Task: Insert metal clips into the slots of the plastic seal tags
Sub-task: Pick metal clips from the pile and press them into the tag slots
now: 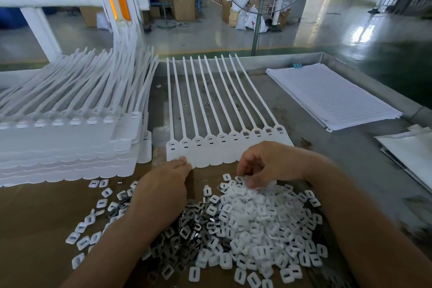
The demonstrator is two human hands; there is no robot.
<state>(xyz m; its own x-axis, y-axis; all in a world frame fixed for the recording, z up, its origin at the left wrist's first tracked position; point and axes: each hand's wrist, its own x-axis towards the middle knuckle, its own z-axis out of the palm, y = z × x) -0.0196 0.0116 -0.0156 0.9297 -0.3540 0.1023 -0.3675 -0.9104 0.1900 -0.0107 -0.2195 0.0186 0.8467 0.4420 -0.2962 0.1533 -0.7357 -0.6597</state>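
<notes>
Head view looks down on a strip of ten joined seal tags (pixel 210 156) lying flat on the desk (pixel 339 154), just beyond both hands. The flag ends are nearest the person and the thin tails run away toward the far rim, so the long axis goes near to far, with the slotted heads facing up. The left hand (pixel 163 184) has fairly straight fingers, their tips resting on the strip's near edge at its left end. The right hand (pixel 264 163) is curled down into a heap of small white plastic pieces (pixel 257 217); whether it has pinched one I cannot tell, as the fingertips are blurred. The metal clips (pixel 184 232) lie in a dark loose pile between the forearms, mixed at its edges with the white pieces. They look light, stiff, thin and probably slippery, best nipped by their edges between thumb and forefinger. The tags look light and bendy, so pressing on the flat flag should steady them. A tall stack of tag strips (pixel 70 147) sits to the left, and ruled paper (pixel 332 96) to the right.
</notes>
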